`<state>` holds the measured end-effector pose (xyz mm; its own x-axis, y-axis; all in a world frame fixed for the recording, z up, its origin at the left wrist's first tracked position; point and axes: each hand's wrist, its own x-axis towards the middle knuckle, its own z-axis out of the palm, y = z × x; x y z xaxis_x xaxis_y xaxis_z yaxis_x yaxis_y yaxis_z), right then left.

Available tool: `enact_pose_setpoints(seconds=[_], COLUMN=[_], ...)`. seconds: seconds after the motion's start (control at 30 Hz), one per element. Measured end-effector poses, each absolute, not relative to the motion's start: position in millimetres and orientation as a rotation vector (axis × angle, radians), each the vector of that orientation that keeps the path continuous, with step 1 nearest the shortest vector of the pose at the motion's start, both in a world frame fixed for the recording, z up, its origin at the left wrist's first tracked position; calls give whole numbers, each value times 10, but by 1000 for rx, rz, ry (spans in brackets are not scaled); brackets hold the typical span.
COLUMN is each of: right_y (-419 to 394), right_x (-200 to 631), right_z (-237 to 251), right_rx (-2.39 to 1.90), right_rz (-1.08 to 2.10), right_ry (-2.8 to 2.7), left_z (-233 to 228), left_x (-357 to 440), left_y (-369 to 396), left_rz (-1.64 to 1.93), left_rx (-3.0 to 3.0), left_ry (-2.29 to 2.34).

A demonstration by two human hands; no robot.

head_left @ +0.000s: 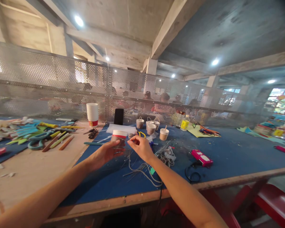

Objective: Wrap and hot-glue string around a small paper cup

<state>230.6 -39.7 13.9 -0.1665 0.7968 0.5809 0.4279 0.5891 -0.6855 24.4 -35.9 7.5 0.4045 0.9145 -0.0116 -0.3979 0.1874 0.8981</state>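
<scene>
My left hand (109, 153) is wrapped round a paper cup (119, 134), white at the top with a red band and brownish-grey lower down. Close to the cup's right side, my right hand (141, 146) is closed in a pinch. A strand of grey yarn (129, 160) rises from the table to these fingertips; its end is hidden there. More of this yarn lies in a tangled heap (169, 155) right of my right wrist. Yellow scissor handles (142, 135) show just behind my right hand.
Small wrapped cups (151, 128) stand behind my hands, near a tan cup (164, 134) with a stick. A stack of paper cups (92, 114) and a black phone (119, 117) are by the mesh partition. Right lies a pink device (201, 158); left, teal scissors (38, 139).
</scene>
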Motion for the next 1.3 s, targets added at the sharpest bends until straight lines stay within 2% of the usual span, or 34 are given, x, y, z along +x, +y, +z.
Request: enact_pose_setpoints(seconds=[0.1,0.23,0.4,0.53,0.67,1.07,1.13,1.3], right_y=[-399,-350,-284,-269,-268,-105,-84,-66], right_x=[2292,2337,2628,2898,3019,3144,3191,3214], right_z=[99,92,208,208,154,119,130,204], right_rx=[-993,-1110,-1476,-1841,-1988,-2178,-2084,-1547], right_rz=[493,217,-81,-159,-166,56,162,523], right_ry=[-1928,-2016,-1998,-2075,-2157,-2038,-1960,-1566], left_z=[81,59,39,42,36,51,57,60], left_x=[215,171,146,149,160,163,156,145], left_y=[-341,-299,-282,-284,-278,-290,-292,-287], left_rz=[1022,1033,1040,1021,1018,1012,1019,1026], left_rx=[952,956,938,924,920,911,912,908], left_ry=[621,550,522,549,568,519,511,553])
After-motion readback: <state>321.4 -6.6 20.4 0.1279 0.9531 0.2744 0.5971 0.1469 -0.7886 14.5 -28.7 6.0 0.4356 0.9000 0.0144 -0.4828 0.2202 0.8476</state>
